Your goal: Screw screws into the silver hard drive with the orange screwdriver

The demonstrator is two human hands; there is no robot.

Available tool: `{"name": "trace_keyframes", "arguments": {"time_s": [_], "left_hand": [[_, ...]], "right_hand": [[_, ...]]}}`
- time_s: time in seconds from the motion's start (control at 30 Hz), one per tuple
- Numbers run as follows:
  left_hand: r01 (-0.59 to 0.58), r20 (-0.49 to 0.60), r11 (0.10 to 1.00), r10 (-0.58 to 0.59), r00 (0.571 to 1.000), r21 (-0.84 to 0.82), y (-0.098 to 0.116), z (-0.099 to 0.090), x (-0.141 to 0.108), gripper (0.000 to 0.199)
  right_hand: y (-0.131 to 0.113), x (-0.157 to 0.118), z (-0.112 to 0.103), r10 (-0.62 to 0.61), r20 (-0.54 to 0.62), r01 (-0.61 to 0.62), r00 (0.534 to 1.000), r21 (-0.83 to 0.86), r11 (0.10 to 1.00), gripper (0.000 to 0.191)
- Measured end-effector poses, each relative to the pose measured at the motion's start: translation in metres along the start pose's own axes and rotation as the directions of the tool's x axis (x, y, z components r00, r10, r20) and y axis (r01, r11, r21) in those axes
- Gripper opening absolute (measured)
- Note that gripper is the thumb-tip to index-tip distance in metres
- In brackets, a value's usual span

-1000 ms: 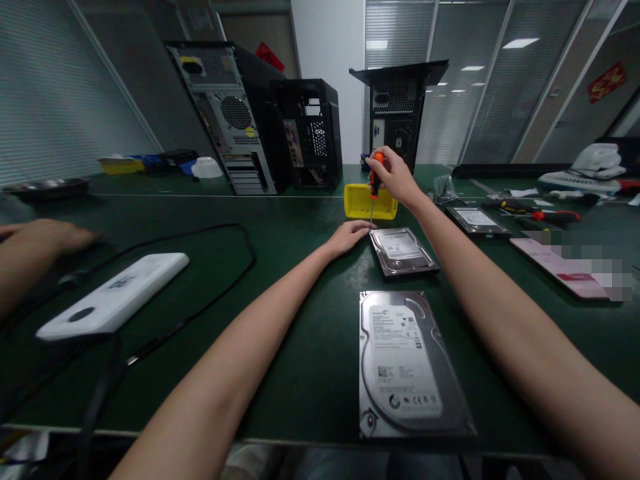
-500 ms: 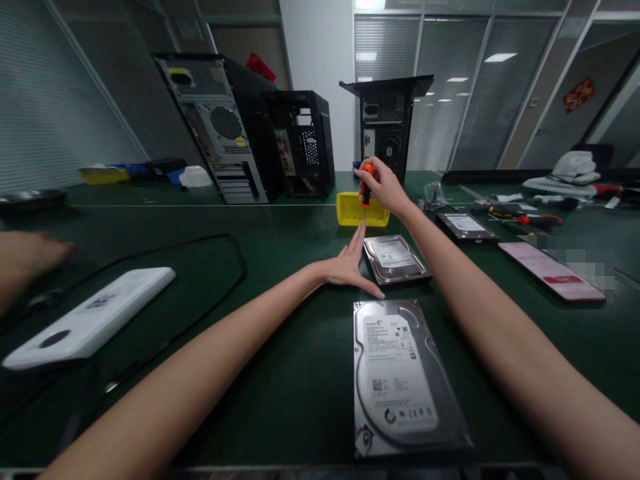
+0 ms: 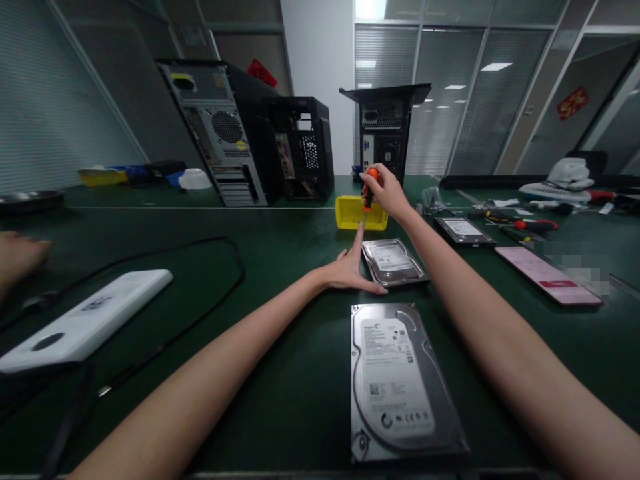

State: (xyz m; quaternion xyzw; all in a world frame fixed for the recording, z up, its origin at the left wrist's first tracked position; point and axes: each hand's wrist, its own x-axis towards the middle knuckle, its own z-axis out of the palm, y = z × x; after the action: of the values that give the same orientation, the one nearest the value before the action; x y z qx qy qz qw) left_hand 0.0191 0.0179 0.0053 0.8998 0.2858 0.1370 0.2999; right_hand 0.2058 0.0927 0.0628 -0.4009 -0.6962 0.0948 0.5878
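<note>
My right hand (image 3: pixel 387 190) grips the orange and black handle of a screwdriver (image 3: pixel 369 193). Its shaft points down near the far left corner of a silver hard drive (image 3: pixel 393 261). Along that drive's left side lies my left hand (image 3: pixel 345 270), thumb and index finger spread wide. The index fingertip is close to the screwdriver's tip, and the thumb is by the drive's near edge. Whether the tip touches a screw is too small to tell. A larger-looking labelled hard drive (image 3: pixel 400 380) lies closer to me. Just behind the tip sits a yellow tray (image 3: pixel 345 217).
Computer cases (image 3: pixel 240 133) stand at the back. A third hard drive (image 3: pixel 464 231), pliers (image 3: pixel 535 225) and a pink-screened phone (image 3: pixel 550 275) lie to the right. On the left are a white power bank-like block (image 3: pixel 95 317), a black cable (image 3: pixel 240 267) and another person's hand (image 3: pixel 23 257).
The view has shifted slightly. My hands and the screwdriver keep nearly the same place at the drive. The other person's hand at the left has drawn back toward the frame's edge.
</note>
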Motion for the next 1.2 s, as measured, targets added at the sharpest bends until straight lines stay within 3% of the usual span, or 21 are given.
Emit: {"name": "trace_keyframes", "arguments": {"time_s": [0.13, 0.3, 0.57, 0.83, 1.2], "left_hand": [[-0.045, -0.014, 0.999, 0.046, 0.999, 0.007, -0.008, -0.002, 0.006, 0.152], [0.01, 0.024, 1.0, -0.01, 1.0, -0.019, -0.016, -0.007, 0.012, 0.155], [0.023, 0.016, 0.999, -0.023, 1.0, -0.032, -0.02, -0.006, 0.014, 0.156], [0.014, 0.003, 0.994, -0.014, 1.0, -0.104, -0.024, -0.002, 0.011, 0.158], [-0.053, -0.003, 0.992, 0.053, 0.999, -0.116, -0.026, -0.002, 0.009, 0.158]], "right_hand": [[-0.004, 0.0, 0.0, -0.02, -0.017, 0.02, 1.0, -0.018, 1.0, 0.026], [-0.008, 0.005, 0.003, -0.011, 0.035, 0.012, 0.999, -0.024, 1.0, 0.028], [0.001, 0.005, 0.005, 0.054, -0.016, -0.053, 0.998, 0.038, 0.998, 0.024], [0.014, 0.008, -0.006, 0.146, 0.039, -0.15, 0.989, 0.13, 0.98, 0.026], [0.004, 0.005, -0.011, 0.076, 0.161, -0.099, 0.984, 0.145, 0.984, 0.032]]}}
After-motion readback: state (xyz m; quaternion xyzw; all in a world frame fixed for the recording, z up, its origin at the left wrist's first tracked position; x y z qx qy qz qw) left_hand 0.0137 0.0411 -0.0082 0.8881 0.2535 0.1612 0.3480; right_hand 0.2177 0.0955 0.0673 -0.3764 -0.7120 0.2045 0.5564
